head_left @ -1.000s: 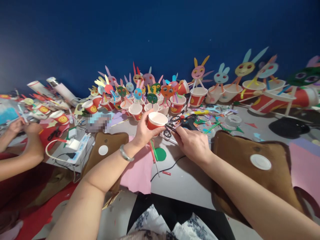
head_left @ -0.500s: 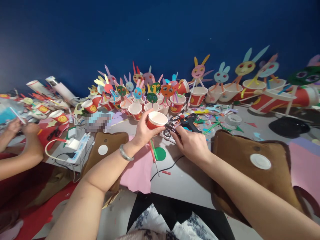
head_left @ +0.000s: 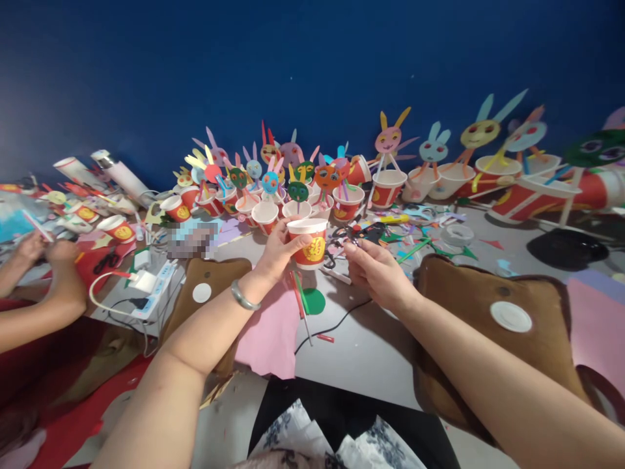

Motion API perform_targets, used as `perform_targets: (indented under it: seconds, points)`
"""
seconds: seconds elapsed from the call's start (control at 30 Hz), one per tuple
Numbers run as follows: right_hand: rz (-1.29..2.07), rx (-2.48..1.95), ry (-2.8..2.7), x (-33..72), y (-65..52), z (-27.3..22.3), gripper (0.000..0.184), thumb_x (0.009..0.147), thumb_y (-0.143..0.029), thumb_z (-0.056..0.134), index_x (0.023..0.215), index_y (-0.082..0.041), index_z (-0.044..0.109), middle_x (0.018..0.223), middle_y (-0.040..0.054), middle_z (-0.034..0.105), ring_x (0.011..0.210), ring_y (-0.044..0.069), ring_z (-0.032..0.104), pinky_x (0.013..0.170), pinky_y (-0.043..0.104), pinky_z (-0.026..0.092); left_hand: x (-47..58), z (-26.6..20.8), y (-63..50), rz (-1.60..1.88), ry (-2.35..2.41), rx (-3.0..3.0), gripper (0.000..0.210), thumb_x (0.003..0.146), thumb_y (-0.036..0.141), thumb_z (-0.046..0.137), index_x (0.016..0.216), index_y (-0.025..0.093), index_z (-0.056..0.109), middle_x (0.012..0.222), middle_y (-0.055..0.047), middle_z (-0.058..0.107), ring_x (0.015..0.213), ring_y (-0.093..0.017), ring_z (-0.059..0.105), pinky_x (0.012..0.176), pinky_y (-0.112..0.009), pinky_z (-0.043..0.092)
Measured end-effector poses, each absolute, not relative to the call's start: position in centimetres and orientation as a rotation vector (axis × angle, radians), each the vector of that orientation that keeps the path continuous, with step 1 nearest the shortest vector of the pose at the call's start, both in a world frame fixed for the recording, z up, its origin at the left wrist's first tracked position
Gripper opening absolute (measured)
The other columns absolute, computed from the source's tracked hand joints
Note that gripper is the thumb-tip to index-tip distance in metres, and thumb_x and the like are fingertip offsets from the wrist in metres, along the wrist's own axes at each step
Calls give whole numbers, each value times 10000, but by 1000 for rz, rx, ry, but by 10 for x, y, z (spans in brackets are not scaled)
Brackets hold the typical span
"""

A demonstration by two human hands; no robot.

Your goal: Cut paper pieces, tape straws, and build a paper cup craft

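A red-and-white paper cup (head_left: 311, 246) with a yellow print stands nearly upright in my left hand (head_left: 278, 254), the thumb across its front and fingers around the back. Just right of the cup, my right hand (head_left: 375, 268) is closed with thumb and fingers pinched on dark scissors (head_left: 352, 241), which are mostly covered by the fingers. The scissors and the cup are apart. Under the cup lie a green paper disc (head_left: 313, 301), thin coloured sticks (head_left: 303, 303) and a pink sheet (head_left: 267, 332).
Paper cups with rabbit-faced figures (head_left: 388, 185) line the back by the blue wall. Brown cushions (head_left: 488, 371) lie at either side. A power strip (head_left: 159, 290) with cables and another person's hands (head_left: 63, 257) are at left. A black glue gun (head_left: 374, 233) lies among paper scraps.
My left hand has tilted the cup, so its printed side now faces me and its inside shows less. My right hand has drawn slightly back to the right and turned.
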State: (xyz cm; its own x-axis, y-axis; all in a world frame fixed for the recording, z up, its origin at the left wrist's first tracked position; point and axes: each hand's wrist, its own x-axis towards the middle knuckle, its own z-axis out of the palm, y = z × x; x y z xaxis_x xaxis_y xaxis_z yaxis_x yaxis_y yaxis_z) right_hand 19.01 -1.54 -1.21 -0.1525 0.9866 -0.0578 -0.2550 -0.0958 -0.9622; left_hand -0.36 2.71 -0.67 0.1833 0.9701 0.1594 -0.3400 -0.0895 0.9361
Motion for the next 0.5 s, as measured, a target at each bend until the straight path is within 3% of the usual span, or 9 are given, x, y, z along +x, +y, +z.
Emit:
perform_targets:
  seconds: [0.2,0.5]
  points:
    - [1450,-1028,-1075,187,-15,-19,448,757,-528,791,759,-223,464,493,-113,309,422,49,230,401,213,164,-1,-3,21,1097,652,1060,577,678,483,855,1106,146,667,1086,-121,724,950,-234,691,845,-360,518]
    - [1314,-1003,-972,187,-14,-18,418,750,-457,805,785,-241,450,543,-100,363,442,63,263,415,230,195,-4,-14,26,1009,720,1063,671,707,456,841,1283,206,607,1214,-116,711,1071,-280,689,850,-382,537]
